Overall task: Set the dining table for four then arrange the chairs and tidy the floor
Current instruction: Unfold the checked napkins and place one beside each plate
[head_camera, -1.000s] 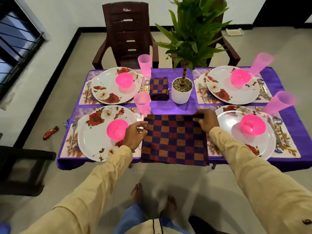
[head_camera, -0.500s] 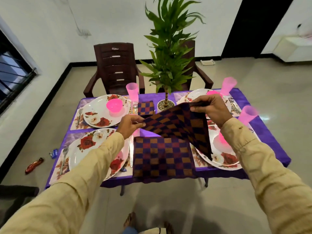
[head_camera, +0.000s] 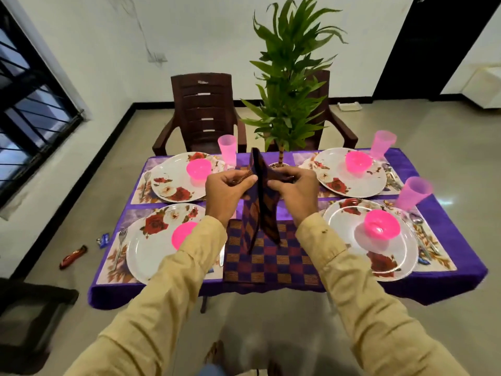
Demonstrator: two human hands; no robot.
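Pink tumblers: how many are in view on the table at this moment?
3. One tumbler stands by the far-left plate, one by the far-right plate, one by the near-right plate. A fourth may be hidden behind the hands and cloth.

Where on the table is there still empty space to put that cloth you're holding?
Both hands hold a checkered napkin up. The bare spots are the purple strip between the far and near plates, and the right edge beyond the spoons. Every placemat is crowded with a plate, bowl and cutlery, and another checkered napkin fills the near middle.
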